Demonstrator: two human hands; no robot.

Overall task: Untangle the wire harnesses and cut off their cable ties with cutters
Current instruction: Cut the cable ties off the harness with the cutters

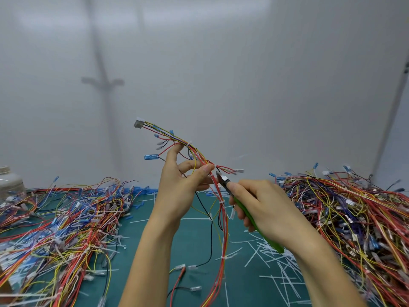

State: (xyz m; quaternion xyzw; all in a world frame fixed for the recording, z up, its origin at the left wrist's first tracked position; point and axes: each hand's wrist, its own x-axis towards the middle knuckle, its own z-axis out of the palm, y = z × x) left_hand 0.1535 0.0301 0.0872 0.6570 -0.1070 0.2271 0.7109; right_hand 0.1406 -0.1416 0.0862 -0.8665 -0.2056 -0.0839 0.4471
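Green cutting mat point(194, 284) under everything, blank white wall behind. Left of frame: pile of tied harnesses point(62, 222), likely the to-do stock. Right of frame: second pile point(345, 218), can't tell if it's finished stock. Cut tie tails point(272, 262) litter the mat lower right, under the cutting spot.

Centre frame: left hand point(177, 187) lifts one harness point(199, 160) clear of the mat, thumb and forefinger pinched on the bundle so the wires hang straight and the ties show. White connector point(139, 123) sticks up top. One cable tie point(188, 144) sits just above the fingertips, more lower down.

Right hand point(263, 207) wrapped tight on green-handled cutters point(223, 180), jaws slightly apart, nose just beside the pinch point. Reads as lining up the next snip.
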